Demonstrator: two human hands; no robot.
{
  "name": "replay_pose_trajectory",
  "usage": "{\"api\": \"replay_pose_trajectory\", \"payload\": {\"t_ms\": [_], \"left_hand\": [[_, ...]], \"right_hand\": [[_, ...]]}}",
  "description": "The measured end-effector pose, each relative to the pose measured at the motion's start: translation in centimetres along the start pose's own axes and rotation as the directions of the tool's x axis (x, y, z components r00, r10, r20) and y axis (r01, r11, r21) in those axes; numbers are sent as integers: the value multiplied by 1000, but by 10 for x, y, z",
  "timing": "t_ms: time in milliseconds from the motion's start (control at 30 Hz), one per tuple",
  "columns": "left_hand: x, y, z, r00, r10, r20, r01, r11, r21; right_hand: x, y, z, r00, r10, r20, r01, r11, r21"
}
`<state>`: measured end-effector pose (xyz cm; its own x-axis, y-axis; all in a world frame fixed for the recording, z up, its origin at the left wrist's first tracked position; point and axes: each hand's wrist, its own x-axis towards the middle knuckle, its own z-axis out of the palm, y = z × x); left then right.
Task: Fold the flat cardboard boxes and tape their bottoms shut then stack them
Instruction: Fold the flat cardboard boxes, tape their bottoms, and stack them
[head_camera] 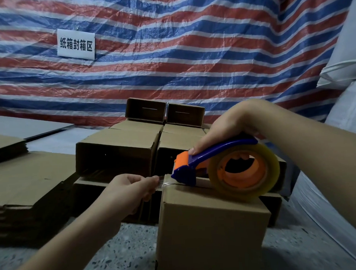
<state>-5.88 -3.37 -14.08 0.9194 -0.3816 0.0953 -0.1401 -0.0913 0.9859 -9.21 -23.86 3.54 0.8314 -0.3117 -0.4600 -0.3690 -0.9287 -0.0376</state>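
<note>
The box (pixel 210 226) stands on the floor; the left hand (pixel 128 191) pinches the tape end (pixel 162 182) at its top left edge, the right hand (pixel 228 128) grips the tape dispenser (pixel 222 165) on top.

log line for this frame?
phase: taping seam | left hand: pinches tape end | right hand: grips tape dispenser on box

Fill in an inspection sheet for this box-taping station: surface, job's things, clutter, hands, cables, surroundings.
Surface: speckled concrete floor.
Job's things: folded box upright in front; tape dispenser resting on its top seam; finished boxes stacked behind; flat cardboard piled left.
Clutter: nothing seen.
Hands: left hand pinches the tape end at the box's left edge; right hand grips the dispenser handle.
Cables: nothing seen.
Surroundings: striped tarp with a white sign; white sacks right.
</note>
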Motion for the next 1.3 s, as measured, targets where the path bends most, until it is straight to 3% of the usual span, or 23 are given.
{"api": "replay_pose_trajectory", "payload": {"t_ms": [333,600,700,800,867,933,1000,1100,1300], "left_hand": [[7,-12,4,999,-1,-33,0,1000,-22],[0,-25,19,983,-118,140,134,985,-110],[0,-30,22,969,-216,119,225,971,-75],[-11,-37,28,911,-389,134,395,918,-21],[-14,-39,30,954,-291,70,295,953,-64],[-16,-35,31,991,-37,-128,27,996,-82],[-24,-24,35,976,177,-123,-182,983,-30],[-37,-23,48,974,219,56,-220,976,6],[-46,-24,52,975,220,15,-220,975,-2]], "right_hand": [[8,-7,-1,1000,21,7,-21,999,-43],[8,-9,0,1000,4,12,-4,999,-46],[8,-10,0,1000,1,18,0,999,-37],[8,-11,0,999,0,41,2,999,-32],[7,-11,1,998,-5,63,5,1000,-15],[7,-10,0,998,-1,58,1,1000,-8],[7,-9,0,999,6,43,-5,1000,-12],[6,-7,0,999,-6,42,7,1000,-7],[4,-7,1,999,-12,37,11,1000,8]]}}
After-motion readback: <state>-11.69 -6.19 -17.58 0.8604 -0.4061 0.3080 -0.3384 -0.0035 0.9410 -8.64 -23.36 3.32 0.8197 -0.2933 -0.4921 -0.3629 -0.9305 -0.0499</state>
